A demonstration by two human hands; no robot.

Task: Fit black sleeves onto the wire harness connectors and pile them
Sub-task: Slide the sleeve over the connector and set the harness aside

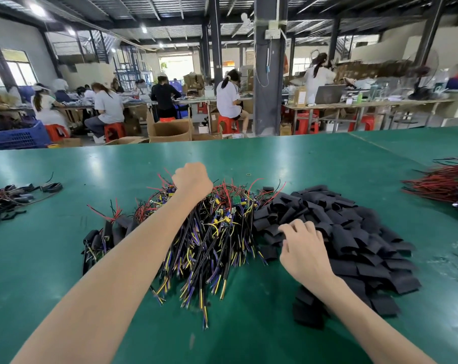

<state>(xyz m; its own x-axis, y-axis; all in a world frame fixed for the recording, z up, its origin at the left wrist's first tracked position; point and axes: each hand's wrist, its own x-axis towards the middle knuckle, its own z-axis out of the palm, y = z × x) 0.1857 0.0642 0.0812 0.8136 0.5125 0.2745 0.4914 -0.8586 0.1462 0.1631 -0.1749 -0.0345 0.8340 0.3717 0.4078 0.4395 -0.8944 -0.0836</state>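
Reaching 2 ways at once, likely to pair parts quickly. Left hand (pixel 192 179) curled into a fist at the far edge of the wire harnesses (pixel 212 240), fingers hidden, so impossible to tell whether closed on 1. Right hand (pixel 305 248) curled down on the near-left edge of the black sleeves (pixel 354 232), pinching 1. Both heaps kept touching on the green table (pixel 249 324) for short reaches. Sleeved harnesses (pixel 99 240) piled just left, apart from unsleeved stock.
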